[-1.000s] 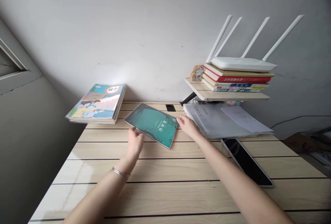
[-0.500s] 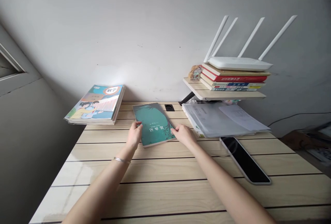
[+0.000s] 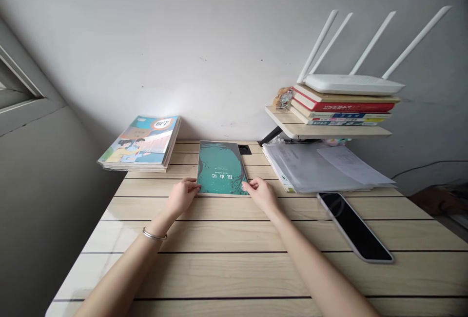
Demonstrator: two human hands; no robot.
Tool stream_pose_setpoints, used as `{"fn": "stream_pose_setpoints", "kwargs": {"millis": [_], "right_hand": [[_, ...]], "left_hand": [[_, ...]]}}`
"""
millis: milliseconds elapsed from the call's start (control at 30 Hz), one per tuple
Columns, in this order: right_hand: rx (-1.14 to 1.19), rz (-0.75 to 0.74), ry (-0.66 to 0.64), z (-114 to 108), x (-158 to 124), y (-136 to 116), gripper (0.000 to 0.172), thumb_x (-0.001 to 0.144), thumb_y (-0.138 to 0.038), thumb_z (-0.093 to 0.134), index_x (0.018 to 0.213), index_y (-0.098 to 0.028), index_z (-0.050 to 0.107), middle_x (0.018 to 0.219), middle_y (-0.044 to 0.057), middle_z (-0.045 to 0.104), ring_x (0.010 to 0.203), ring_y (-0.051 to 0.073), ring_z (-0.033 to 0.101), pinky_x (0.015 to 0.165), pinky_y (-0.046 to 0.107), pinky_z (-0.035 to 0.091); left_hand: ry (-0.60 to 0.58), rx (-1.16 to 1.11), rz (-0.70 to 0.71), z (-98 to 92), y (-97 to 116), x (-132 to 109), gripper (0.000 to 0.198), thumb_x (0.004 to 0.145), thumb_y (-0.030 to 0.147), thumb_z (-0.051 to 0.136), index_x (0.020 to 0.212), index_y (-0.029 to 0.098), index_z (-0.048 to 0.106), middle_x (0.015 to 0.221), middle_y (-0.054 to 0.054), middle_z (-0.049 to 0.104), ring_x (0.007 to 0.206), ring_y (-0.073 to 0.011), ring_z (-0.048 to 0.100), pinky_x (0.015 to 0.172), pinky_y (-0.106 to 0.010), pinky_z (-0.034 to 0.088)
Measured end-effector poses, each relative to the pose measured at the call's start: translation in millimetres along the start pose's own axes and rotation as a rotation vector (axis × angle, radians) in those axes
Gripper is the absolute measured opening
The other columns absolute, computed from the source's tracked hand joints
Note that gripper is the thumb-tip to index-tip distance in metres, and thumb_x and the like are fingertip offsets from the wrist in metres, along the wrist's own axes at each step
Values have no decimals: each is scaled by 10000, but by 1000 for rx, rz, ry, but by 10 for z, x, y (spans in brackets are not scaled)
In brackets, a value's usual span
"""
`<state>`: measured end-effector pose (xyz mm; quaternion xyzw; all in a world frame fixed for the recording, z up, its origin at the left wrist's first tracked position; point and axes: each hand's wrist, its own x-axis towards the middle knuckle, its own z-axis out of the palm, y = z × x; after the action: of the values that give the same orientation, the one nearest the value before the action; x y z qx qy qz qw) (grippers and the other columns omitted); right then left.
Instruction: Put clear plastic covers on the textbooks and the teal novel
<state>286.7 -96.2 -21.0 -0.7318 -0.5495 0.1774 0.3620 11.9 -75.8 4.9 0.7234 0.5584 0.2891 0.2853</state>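
Observation:
A green paperback book lies near the back of the slatted wooden table, its cover title upside down to me. My left hand pinches the book's near left corner between thumb and fingers. At the near right corner, my right hand grips the edge in the same way, the thumb on the cover. The book sits nearly square to the table slats, partly covering a black socket behind its right side. A silver bracelet circles my left wrist.
A stack of textbooks stands at the back left. On the right, a small raised shelf carries books and a white router. Beneath it lie papers in plastic folders, with a phone in front.
The book has turned from a slant to nearly straight with the slats. My left hand has moved down to its near left corner; the right hand stays at the right corner.

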Motion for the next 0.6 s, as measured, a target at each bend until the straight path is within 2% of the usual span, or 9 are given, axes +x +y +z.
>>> {"fn": "stream_pose_setpoints", "kwargs": {"millis": [167,233,333,400,467,600], "right_hand": [[-21,-2,3,-18,-8,-10,248,769,-419,583,630,-221,524,649,25,663,603,188,597,575,282,415],[-94,-133,85,-28,-52,-57,195,802,-372,567,701,-205,579,737,59,674,700,213,607,639,308,431],[-188,-441,166,11,-194,-242,142,842,-298,563,836,-189,654,899,93,670,868,241,582,768,352,425],[-188,-598,86,105,-317,-423,123,851,-279,584,872,-209,684,915,75,668,887,229,569,792,355,414],[-189,-690,-6,248,-425,-606,109,838,-285,622,894,-233,701,924,57,669,900,222,563,777,350,405],[-220,-743,-44,553,-501,-840,105,816,-320,665,876,-245,710,937,39,671,902,218,552,739,341,377]], "left_hand": [[-22,41,132,9,-73,-135,217,751,195,585,892,224,747,1228,-46,633,1056,-220,634,938,-302,484],[28,50,137,50,-88,-158,234,712,169,631,913,216,741,1214,-55,631,1037,-220,639,933,-301,490],[93,54,135,106,-102,-154,188,712,171,657,878,206,739,1115,-61,652,892,-191,668,845,-288,525],[108,52,152,123,-113,-137,129,738,190,652,833,201,739,1027,-55,662,790,-164,663,765,-271,535],[125,54,184,130,-130,-123,110,762,194,640,811,202,738,934,-43,667,741,-149,649,724,-256,526],[168,77,243,136,-179,-126,144,816,199,594,789,207,735,798,-22,667,699,-132,632,683,-229,498]]}}
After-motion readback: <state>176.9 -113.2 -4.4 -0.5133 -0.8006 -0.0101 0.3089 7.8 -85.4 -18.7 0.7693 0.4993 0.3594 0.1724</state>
